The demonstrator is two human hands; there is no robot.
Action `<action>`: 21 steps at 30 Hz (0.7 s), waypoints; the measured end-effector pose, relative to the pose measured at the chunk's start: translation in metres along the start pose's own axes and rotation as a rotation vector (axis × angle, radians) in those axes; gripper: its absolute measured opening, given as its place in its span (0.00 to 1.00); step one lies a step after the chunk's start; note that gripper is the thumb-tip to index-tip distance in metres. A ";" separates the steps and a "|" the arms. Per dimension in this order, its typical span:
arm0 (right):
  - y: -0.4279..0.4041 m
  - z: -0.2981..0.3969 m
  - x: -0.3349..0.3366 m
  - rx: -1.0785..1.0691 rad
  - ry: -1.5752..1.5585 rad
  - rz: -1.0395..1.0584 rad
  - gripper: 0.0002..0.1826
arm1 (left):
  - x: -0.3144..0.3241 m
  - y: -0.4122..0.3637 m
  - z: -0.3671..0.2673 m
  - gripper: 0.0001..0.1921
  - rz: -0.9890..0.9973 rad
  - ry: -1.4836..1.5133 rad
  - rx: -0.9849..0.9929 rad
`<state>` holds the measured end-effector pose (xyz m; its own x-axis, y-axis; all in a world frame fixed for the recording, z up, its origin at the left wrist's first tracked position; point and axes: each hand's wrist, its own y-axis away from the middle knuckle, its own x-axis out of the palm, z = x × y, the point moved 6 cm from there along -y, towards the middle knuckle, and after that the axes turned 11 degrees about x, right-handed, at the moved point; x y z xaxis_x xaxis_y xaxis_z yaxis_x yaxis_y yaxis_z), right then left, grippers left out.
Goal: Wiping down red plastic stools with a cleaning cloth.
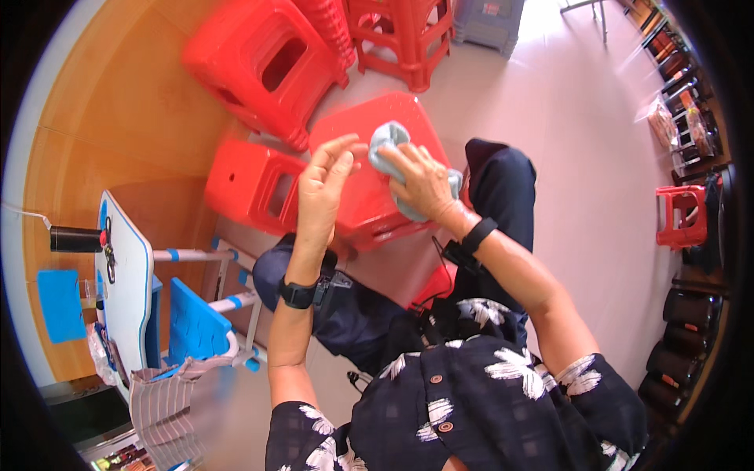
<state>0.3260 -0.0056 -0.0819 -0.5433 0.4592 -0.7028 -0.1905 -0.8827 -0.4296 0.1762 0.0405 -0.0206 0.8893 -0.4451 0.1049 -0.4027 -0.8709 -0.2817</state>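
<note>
A red plastic stool [359, 197] stands on the floor between my knees, with small wet-looking spots on its seat. Under my right hand [425, 179] is a bunched light grey-blue cloth [389, 140], pressed on the right part of the seat. Part of the cloth sticks out past the fingers and below the palm. My left hand [325, 182] is raised over the left side of the seat, its fingers apart and bent, holding nothing. Whether it touches the stool I cannot tell.
More red plastic stools [250, 188] stand on the left, one [235, 53] tipped on its side behind. Red stools [406, 41] and grey stools [486, 23] are stacked farther back. A small white desk [126, 253] and blue chair [197, 312] flank my left. Dark jars [692, 315] line the right.
</note>
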 end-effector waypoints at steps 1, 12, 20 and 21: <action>0.000 0.003 -0.001 -0.019 -0.003 0.029 0.27 | -0.008 -0.004 0.015 0.14 0.021 -0.124 0.029; -0.021 -0.035 0.020 0.089 0.246 0.133 0.30 | -0.122 0.053 0.167 0.26 -0.400 -0.133 -0.360; -0.098 -0.042 0.055 0.133 0.156 0.037 0.31 | -0.101 0.019 0.157 0.24 -0.192 -0.203 -0.259; -0.105 -0.038 0.062 0.145 0.196 0.095 0.31 | -0.099 0.014 0.148 0.27 -0.174 -0.194 -0.236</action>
<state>0.3437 0.1190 -0.1022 -0.3980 0.3712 -0.8389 -0.2692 -0.9215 -0.2800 0.1145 0.1037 -0.1760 0.9645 -0.2577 -0.0578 -0.2604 -0.9645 -0.0450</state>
